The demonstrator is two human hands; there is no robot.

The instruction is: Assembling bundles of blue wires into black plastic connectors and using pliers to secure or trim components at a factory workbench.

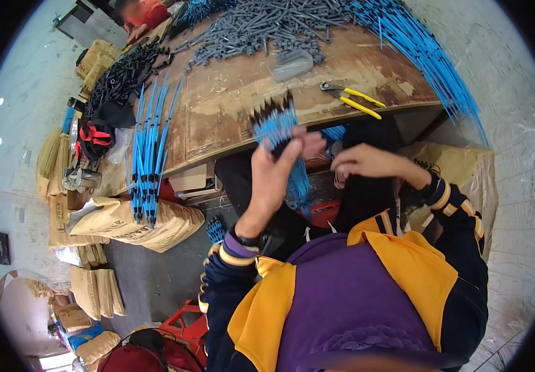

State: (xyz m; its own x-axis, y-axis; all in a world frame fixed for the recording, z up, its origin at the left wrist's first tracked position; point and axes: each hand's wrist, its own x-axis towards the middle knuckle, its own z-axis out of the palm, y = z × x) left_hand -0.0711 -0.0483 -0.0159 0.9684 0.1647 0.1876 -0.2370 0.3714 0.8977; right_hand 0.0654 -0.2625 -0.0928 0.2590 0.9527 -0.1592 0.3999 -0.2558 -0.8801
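Observation:
A thick bundle of thin blue sticks with black tips (274, 121) stands tilted in front of me, just off the table's near edge. My left hand (272, 177) is closed round it, thumb across the sticks; its fingers are partly smeared by motion. To the right of the bundle is my right hand (366, 162), its fingers loosely bent and slightly apart, holding nothing that I can see. Pliers with yellow handles (357, 102) lie on the table beyond my right hand. On the table's left, several blue sticks with black fittings (150, 142) hang over the edge.
Grey plastic pieces (261, 31) are heaped on the wooden table (218, 115), beside a clear plastic box (292, 65). Long blue sticks (416, 49) lie at the right, black parts (122, 77) at the left. Sacks (137, 226) stand below. Another person (150, 15) sits at the far left.

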